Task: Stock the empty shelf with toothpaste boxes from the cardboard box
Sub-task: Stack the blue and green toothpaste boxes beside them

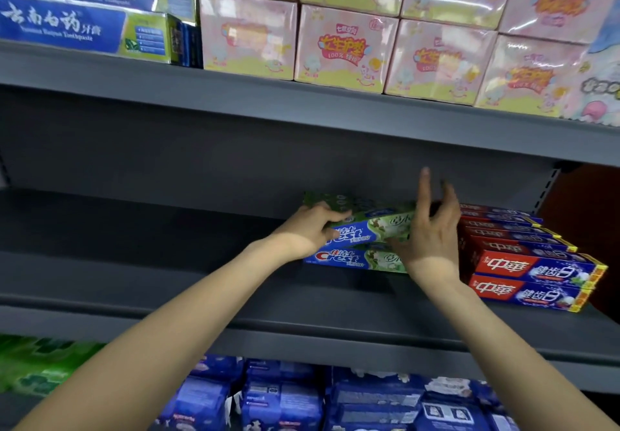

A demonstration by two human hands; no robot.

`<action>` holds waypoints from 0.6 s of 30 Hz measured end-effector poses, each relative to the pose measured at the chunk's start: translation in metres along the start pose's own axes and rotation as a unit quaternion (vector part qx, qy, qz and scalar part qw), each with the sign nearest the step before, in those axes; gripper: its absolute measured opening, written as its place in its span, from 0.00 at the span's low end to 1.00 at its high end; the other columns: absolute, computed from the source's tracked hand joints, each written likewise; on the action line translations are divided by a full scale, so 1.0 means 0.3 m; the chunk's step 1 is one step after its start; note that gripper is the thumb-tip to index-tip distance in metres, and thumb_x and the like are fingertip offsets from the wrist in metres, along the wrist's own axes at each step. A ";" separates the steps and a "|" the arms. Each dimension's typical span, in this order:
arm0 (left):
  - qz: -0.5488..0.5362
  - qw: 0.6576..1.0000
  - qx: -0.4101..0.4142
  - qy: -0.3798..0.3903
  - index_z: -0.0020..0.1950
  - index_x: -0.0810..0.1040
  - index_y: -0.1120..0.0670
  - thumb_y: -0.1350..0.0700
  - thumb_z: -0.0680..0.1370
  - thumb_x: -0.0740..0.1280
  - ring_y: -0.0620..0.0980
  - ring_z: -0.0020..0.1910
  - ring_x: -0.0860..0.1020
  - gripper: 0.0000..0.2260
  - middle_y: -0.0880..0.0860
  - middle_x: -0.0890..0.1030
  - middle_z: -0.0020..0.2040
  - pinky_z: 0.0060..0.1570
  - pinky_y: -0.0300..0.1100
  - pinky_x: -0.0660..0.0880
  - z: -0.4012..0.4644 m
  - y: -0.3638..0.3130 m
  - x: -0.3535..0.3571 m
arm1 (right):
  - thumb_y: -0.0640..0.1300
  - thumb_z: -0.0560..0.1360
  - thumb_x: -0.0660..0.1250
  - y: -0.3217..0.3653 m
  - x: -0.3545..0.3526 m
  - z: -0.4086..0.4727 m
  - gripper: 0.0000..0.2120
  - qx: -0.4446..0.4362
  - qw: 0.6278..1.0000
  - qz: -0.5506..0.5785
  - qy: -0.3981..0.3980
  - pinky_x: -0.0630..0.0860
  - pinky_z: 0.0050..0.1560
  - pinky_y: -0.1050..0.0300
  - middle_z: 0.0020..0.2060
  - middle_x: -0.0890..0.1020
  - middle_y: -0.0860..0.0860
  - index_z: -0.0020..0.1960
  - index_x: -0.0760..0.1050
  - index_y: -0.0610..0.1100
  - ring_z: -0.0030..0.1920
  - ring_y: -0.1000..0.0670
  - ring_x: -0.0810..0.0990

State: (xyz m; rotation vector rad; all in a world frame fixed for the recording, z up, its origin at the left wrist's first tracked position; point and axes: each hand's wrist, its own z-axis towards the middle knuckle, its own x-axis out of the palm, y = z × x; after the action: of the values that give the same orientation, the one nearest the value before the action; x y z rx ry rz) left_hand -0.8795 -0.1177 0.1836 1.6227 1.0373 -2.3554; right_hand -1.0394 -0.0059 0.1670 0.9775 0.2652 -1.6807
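Stocking partly done — red Zhonghua toothpaste boxes [533,263] stacked at the right end of the middle shelf [134,283], Crest boxes [355,258] just beside them. My left hand [307,234] grips the top Crest box [369,226]; my right hand [431,229] rests on its right end, fingers loosely spread. Shelf's left half still bare. Cardboard box not in view.

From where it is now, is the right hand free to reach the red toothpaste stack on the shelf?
Probably yes: the right hand hovers open at the Crest boxes, directly beside the red stack, with nothing between them.
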 end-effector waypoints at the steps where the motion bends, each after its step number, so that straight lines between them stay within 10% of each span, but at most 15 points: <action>1: 0.014 1.000 0.008 0.007 0.74 0.64 0.47 0.57 0.82 0.59 0.54 0.69 0.65 0.21 0.54 0.67 0.70 0.68 0.42 0.59 0.010 0.003 0.001 | 0.47 0.68 0.75 -0.010 0.003 0.003 0.51 -0.045 0.997 -0.039 0.046 0.54 0.73 0.46 0.73 0.56 0.39 0.76 0.41 0.53 0.73 0.39 0.56; 7: 0.110 0.993 0.047 -0.011 0.73 0.66 0.46 0.58 0.81 0.60 0.53 0.70 0.63 0.20 0.49 0.69 0.69 0.69 0.53 0.61 0.067 0.034 0.042 | 0.51 0.80 0.56 -0.032 0.046 0.022 0.20 -0.074 0.979 -0.105 0.156 0.40 0.74 0.46 0.68 0.69 0.55 0.72 0.64 0.58 0.70 0.50 0.64; 11: 0.228 0.968 0.044 -0.093 0.74 0.64 0.43 0.54 0.82 0.57 0.51 0.68 0.63 0.19 0.46 0.68 0.70 0.62 0.44 0.63 0.056 0.054 0.106 | 0.44 0.80 0.56 -0.042 0.087 0.000 0.20 -0.054 0.983 -0.069 0.162 0.57 0.72 0.54 0.70 0.68 0.53 0.71 0.66 0.56 0.68 0.46 0.67; 18: 0.260 0.959 -0.024 -0.110 0.74 0.61 0.50 0.55 0.80 0.59 0.52 0.70 0.61 0.22 0.49 0.63 0.73 0.64 0.45 0.61 -0.003 0.002 0.099 | 0.46 0.78 0.61 0.039 0.078 -0.038 0.23 -0.093 0.982 -0.027 0.161 0.49 0.75 0.53 0.71 0.67 0.49 0.72 0.65 0.45 0.73 0.46 0.60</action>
State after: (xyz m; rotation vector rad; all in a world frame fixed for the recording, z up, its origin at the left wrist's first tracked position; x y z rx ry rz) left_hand -0.8913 -0.1092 0.1579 1.3634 0.5345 -2.0682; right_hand -1.0247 -0.0193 0.1467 1.1047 0.6573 -1.5093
